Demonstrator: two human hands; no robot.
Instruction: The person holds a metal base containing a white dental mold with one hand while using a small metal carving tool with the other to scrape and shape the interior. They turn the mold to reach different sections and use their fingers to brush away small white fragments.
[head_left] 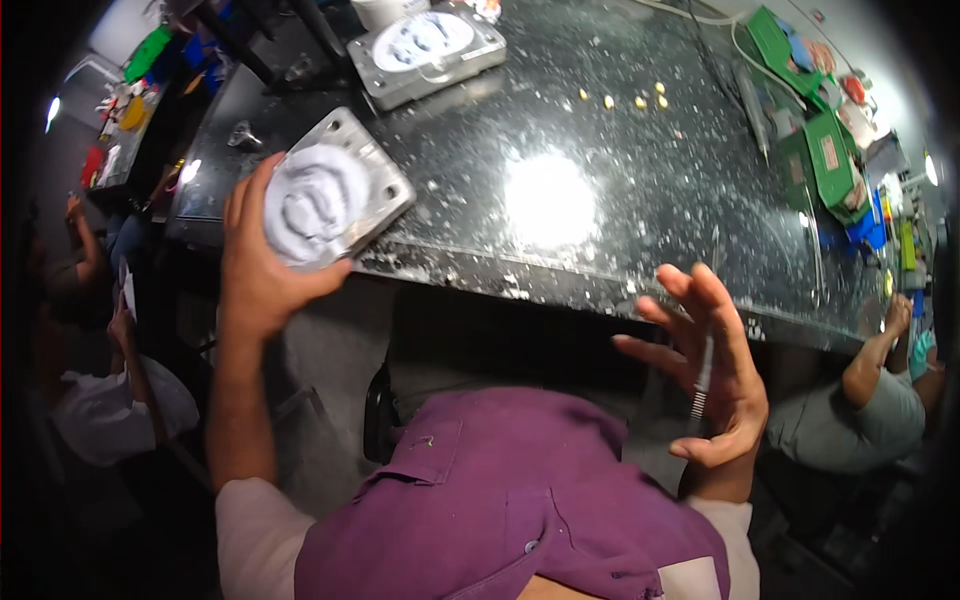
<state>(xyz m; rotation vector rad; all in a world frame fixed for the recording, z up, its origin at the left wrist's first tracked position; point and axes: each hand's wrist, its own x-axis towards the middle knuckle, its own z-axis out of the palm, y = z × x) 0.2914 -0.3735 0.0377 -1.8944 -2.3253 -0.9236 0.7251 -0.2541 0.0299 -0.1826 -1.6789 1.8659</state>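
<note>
My left hand [258, 262] grips a metal denture flask half [385, 190] by its near left side. White plaster [315, 200] with a curved, arch-shaped hollow fills it. The flask is tilted over the bench's front edge, its metal corners facing away from me. To the right, my right hand [722, 370] is raised at the edge, fingers spread and partly curled. A slim metal hand tool with a ribbed grip [703, 385] lies along its palm, held near the thumb; its far tip is hard to make out.
Another plaster-filled flask half [425, 50] rests at the back left, beside a white container [388, 12]. Small yellowish pieces [640, 102] lie on the speckled black bench [480, 130]. Green boxes [825, 165] and a cable line the right side. People sit at both sides.
</note>
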